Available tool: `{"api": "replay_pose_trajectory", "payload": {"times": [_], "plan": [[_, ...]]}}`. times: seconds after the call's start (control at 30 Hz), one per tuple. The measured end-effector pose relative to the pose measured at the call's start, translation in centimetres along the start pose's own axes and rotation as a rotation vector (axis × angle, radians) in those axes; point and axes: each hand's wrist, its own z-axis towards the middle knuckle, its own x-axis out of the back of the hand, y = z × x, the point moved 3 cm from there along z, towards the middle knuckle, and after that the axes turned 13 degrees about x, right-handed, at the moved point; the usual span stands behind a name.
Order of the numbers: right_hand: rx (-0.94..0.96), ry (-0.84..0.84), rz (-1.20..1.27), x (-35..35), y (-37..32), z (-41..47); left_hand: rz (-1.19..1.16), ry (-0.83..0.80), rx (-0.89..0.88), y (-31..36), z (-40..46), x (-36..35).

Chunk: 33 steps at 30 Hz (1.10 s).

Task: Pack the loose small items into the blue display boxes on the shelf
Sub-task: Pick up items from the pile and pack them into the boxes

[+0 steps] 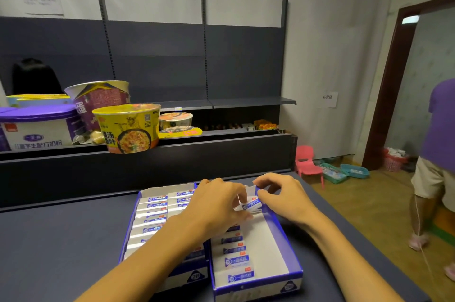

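Two blue display boxes stand side by side on the dark shelf top. The left box (134,218) is filled with two rows of small white-and-blue packets (154,205). The right box (283,232) holds one row of packets (236,261) on its left side; its right side shows bare white floor. Over the far end of the right box, my left hand (219,203) and my right hand (285,196) pinch a small bunch of packets (251,204) between their fingertips. My left forearm hides part of both boxes.
Instant-noodle cups (128,128) and a white-purple tub (37,129) stand on the raised shelf behind. The shelf edge runs along the right. On the floor beyond it are a pink chair (307,160), teal baskets (354,170) and a standing person (435,154).
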Motion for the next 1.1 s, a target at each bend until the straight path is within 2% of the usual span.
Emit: {"api": "replay_pose_trajectory", "payload": {"times": [0.17,0.47,0.67,1.1], "plan": [[-0.026,0.029,0.063,0.1,0.1,0.3,0.009,0.012,-0.024,0.3,0.2,0.0],[-0.044,0.048,0.096,0.1,-0.3,0.1,-0.128,-0.014,0.041,0.4,-0.2,-0.5],[-0.056,0.057,0.104,0.1,-0.3,0.0,-0.016,0.043,0.015,0.8,-0.2,-0.9],[-0.045,0.060,0.123,0.1,-0.3,-0.2,0.001,0.083,-0.022,0.7,-0.4,-1.0]]}}
